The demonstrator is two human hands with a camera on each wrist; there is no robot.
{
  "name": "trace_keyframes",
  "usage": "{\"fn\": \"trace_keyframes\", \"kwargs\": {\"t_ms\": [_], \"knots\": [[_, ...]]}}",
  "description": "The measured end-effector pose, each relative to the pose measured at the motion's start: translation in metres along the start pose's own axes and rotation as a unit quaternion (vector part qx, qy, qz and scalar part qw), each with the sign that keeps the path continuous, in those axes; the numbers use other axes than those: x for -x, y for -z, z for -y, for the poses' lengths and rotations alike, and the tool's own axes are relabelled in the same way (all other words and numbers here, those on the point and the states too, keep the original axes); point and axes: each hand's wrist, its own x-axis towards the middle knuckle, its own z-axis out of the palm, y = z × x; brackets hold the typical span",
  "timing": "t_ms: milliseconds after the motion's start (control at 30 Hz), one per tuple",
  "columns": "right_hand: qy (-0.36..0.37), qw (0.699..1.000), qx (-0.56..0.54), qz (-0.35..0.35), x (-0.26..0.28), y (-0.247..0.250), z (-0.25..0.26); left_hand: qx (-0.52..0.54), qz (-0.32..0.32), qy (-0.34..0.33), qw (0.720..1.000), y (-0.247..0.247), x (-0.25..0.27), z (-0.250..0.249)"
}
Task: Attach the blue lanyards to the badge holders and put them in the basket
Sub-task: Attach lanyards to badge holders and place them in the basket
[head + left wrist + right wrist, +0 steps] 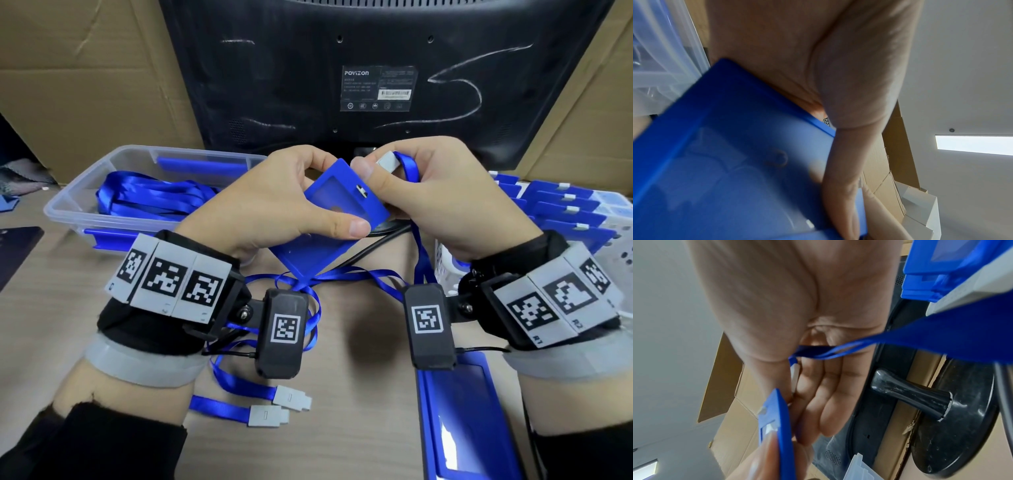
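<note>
My left hand grips a blue badge holder above the table, thumb on its front and fingers behind; it fills the left wrist view. My right hand pinches the white clip of a blue lanyard just above the holder's slot. The strap hangs down past my right palm onto the table. In the right wrist view the clip lies between thumb and fingers, beside the holder's edge. A white basket at right holds several finished badges.
A clear tub at left holds loose lanyards and holders. Two more lanyards with white clips lie near the front. Another badge holder lies at lower right. A black monitor on its stand and cardboard stand behind.
</note>
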Motion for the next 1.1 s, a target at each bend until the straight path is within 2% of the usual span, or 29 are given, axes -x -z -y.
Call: {"fn": "trace_keyframes", "kwargs": {"t_ms": [133,300,400,700,833,967,1100], "knots": [[-0.007,1.000,-0.011,0.006,0.002,-0.001,0.001,-0.005,-0.008,0.012,1.000,0.001,0.000,0.003],[0.001,0.997,0.048,0.056,0.006,0.003,0.009,-0.009,-0.012,0.029,0.999,0.001,-0.002,0.005],[0.008,0.997,0.061,0.055,0.004,0.003,0.005,-0.018,-0.007,0.032,0.999,0.000,-0.002,0.006],[-0.001,0.998,-0.016,0.057,0.000,0.004,-0.003,-0.002,0.013,0.052,0.999,0.002,-0.007,0.010],[0.019,0.999,0.002,0.042,0.001,0.006,-0.003,0.006,0.038,0.051,0.998,0.002,-0.007,0.013],[0.017,0.999,-0.027,0.016,0.000,0.007,-0.005,-0.011,0.071,0.044,0.996,0.007,-0.001,0.007],[-0.051,0.996,-0.078,0.005,0.008,0.005,-0.006,-0.026,0.120,0.040,0.992,0.015,0.014,0.000]]}}
